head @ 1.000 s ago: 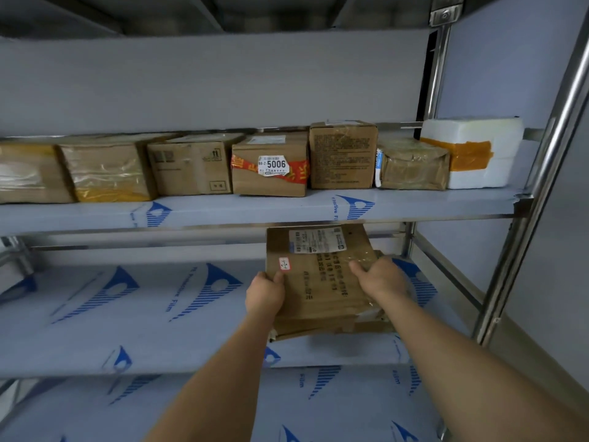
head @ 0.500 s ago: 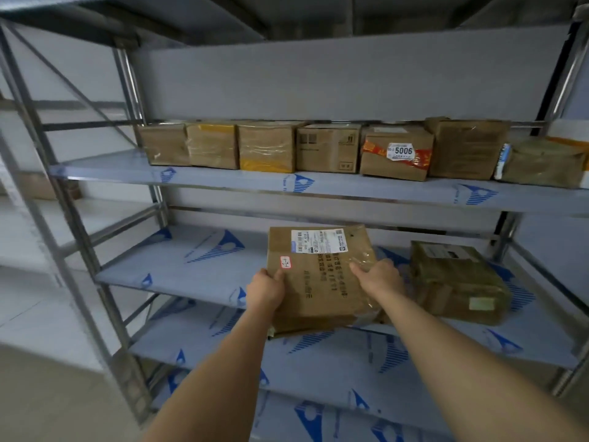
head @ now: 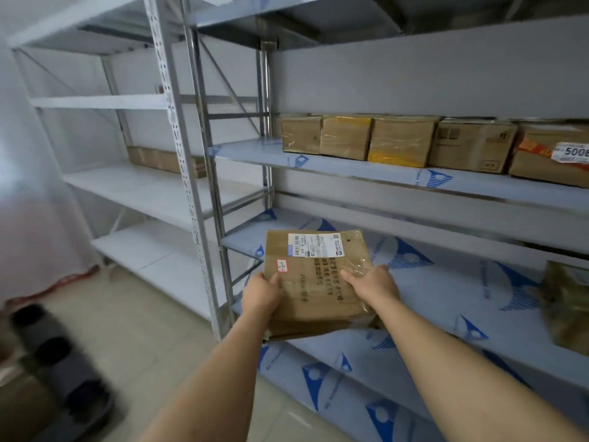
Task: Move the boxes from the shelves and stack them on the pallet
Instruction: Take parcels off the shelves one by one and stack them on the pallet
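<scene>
The person holds a flat cardboard box (head: 314, 282) in front of them with both hands, clear of the shelves. The left hand (head: 262, 293) grips the box's left edge, thumb on the top face beside a small red-edged sticker (head: 282, 265). The right hand (head: 373, 283) grips the right side, fingers curled over a patch of clear tape on the top face. The box is tilted, its far edge raised, and a white shipping label (head: 314, 245) lies across the far part of the top. A second layer of cardboard shows under its near edge.

Behind the box stands a metal rack whose shelves (head: 398, 178) are covered in pale film printed with blue logos. On the upper shelf five brown boxes stand in a row, touching side by side: a small taped box (head: 301, 134), a box with a yellow top strip (head: 345, 137), a box with a yellow band low on its front (head: 402, 141), a printed carton (head: 471, 146), and at the right edge a box with a red strip and a number tag (head: 551, 157). On the middle shelf, at the far right, part of another brown box (head: 567, 301) is in view.

To the left a white rack (head: 127, 102) carries one long brown box (head: 164, 161) at the back of a shelf. A dark, blurred object (head: 63, 371) stands on the tiled floor at lower left.
</scene>
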